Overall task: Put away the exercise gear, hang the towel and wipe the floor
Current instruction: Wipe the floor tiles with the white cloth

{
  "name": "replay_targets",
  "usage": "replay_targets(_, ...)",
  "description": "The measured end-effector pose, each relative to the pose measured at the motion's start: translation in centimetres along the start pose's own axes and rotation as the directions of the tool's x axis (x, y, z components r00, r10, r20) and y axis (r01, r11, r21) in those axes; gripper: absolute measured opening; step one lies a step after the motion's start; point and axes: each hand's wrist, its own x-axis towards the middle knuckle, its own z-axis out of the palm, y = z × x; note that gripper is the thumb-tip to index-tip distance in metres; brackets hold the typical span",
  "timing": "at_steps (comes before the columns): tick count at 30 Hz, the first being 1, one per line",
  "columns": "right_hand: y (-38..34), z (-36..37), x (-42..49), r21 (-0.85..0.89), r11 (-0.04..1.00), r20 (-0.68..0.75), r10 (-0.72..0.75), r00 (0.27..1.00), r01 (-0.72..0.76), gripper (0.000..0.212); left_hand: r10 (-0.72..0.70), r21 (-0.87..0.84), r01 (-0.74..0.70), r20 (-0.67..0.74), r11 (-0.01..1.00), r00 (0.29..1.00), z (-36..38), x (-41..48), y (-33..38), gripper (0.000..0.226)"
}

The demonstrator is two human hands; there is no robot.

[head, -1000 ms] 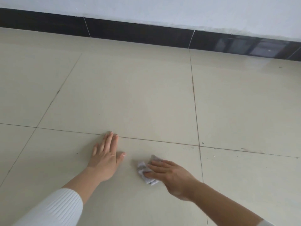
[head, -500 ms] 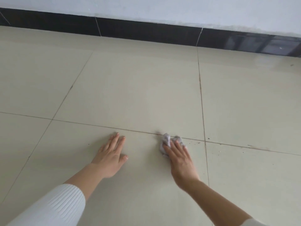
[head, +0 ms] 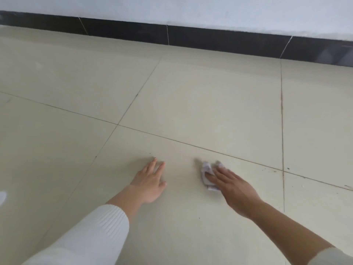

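Floor (head: 191, 96) wiping is going on low in the view. On the left, the left hand (head: 150, 180) is lying flat on the tile, fingers straight and slightly spread, holding nothing and probably propping the person. Right of it, across bare tile, the crumpled cloth (head: 206, 168) is lying with its long side running near to far. The right hand (head: 236, 189) is pressing it down under straight fingers, palm trailing to the near right. Dark specks (head: 288, 168) are sitting further right, so the next stroke probably needs to sweep rightward.
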Motion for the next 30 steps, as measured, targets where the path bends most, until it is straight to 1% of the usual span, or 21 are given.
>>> replay_targets(2,2.5,-0.9,0.4,0.049,0.962,-0.033,0.269,0.963,-0.267,0.070,0.005,0.012,-0.005,-0.005,1.000,1.000,-0.5,0.6,-0.2,0.066)
replay_targets(4,3.9,-2.0,0.6,0.133,0.854,0.008,0.507,0.862,-0.503,0.062,0.012,0.021,-0.012,-0.012,1.000,1.000,-0.7,1.2,-0.4,0.066)
replay_targets(6,3.7,-2.1,1.4,0.169,0.758,0.025,0.636,0.771,-0.630,0.061,0.028,0.027,-0.027,-0.020,0.999,0.999,-0.9,1.6,-0.5,0.067)
replay_targets(7,3.0,-1.7,1.9,0.176,0.750,0.024,0.645,0.764,-0.638,0.060,0.036,0.028,-0.035,-0.025,0.999,0.999,-0.9,1.8,-0.6,0.067)
replay_targets(8,1.8,-1.3,2.5,0.180,0.769,0.016,0.621,0.783,-0.614,0.060,0.044,0.028,-0.043,-0.032,0.999,0.999,-1.0,2.1,-0.7,0.066)
replay_targets(10,-1.6,0.2,3.3,0.175,0.857,-0.018,0.494,0.869,-0.484,0.065,0.059,0.028,-0.057,-0.048,0.998,0.997,-1.3,2.6,-1.0,0.065)
replay_targets(12,-5.2,1.4,3.4,0.166,0.943,-0.051,0.301,0.952,-0.289,0.074,0.068,0.020,-0.067,-0.072,0.998,0.995,-1.6,3.2,-1.5,0.064)
replay_targets(14,-8.2,2.0,2.8,0.139,0.990,-0.018,0.041,0.999,-0.038,0.072,0.071,0.016,-0.069,-0.093,0.997,0.993,-2.0,3.8,-1.9,0.063)
replay_targets(15,-9.0,2.3,2.4,0.104,0.989,0.018,-0.103,0.995,0.101,0.070,0.071,0.015,-0.070,-0.100,0.997,0.992,-2.2,4.2,-2.1,0.063)
replay_targets(17,-8.8,2.1,2.0,0.018,0.942,0.067,-0.337,0.939,0.336,0.064,0.068,0.006,-0.067,-0.117,0.998,0.991,-2.5,4.8,-2.4,0.064)
replay_targets(18,-7.9,2.0,2.3,-0.030,0.918,0.082,-0.393,0.916,0.396,0.061,0.059,-0.001,-0.059,-0.130,0.998,0.990,-2.6,5.1,-2.5,0.065)
replay_targets(19,-6.6,2.0,2.9,-0.064,0.914,0.090,-0.395,0.914,0.401,0.061,0.044,-0.011,-0.046,-0.145,0.999,0.988,-2.6,5.4,-2.7,0.066)
replay_targets(20,-5.1,1.9,3.6,-0.077,0.932,0.059,-0.350,0.935,0.354,0.063,0.025,-0.024,-0.030,-0.158,0.999,0.987,-2.5,5.7,-3.0,0.068)
replay_targets(21,-3.3,1.8,4.3,-0.067,0.963,0.004,-0.262,0.965,0.262,0.064,0.006,-0.038,-0.012,-0.166,0.999,0.986,-2.4,5.9,-3.4,0.069)
replay_targets(22,-1.4,1.5,5.0,-0.043,0.990,-0.064,-0.138,0.988,0.135,0.063,-0.011,-0.046,0.003,-0.169,0.999,0.986,-2.3,6.1,-3.8,0.070)
replay_targets(23,0.4,0.9,5.6,-0.005,1.000,-0.118,0.014,0.993,-0.015,0.060,-0.023,-0.049,0.015,-0.172,0.999,0.985,-2.1,6.2,-4.2,0.071)
replay_targets(25,3.2,-0.3,6.9,0.056,0.949,-0.131,0.315,0.940,-0.310,0.061,-0.022,-0.053,0.012,-0.190,0.999,0.982,-1.6,6.3,-4.9,0.073)
replay_targets(27,4.2,-0.8,8.9,0.135,0.848,-0.119,0.527,0.842,-0.512,0.065,-0.004,-0.079,-0.014,-0.221,0.997,0.975,-1.4,6.5,-5.5,0.073)
replay_targets(28,4.0,-0.8,10.2,0.177,0.799,-0.127,0.597,0.792,-0.574,0.065,0.008,-0.092,-0.031,-0.244,0.995,0.970,-1.4,6.6,-5.7,0.072)
replay_targets(29,3.4,-0.6,11.6,0.215,0.773,-0.142,0.629,0.764,-0.596,0.062,0.020,-0.102,-0.049,-0.271,0.994,0.962,-1.4,6.7,-6.0,0.070)
replay_targets(30,2.3,-0.2,12.8,0.243,0.777,-0.156,0.622,0.767,-0.581,0.059,0.032,-0.110,-0.067,-0.294,0.992,0.955,-1.5,6.7,-6.2,0.066)
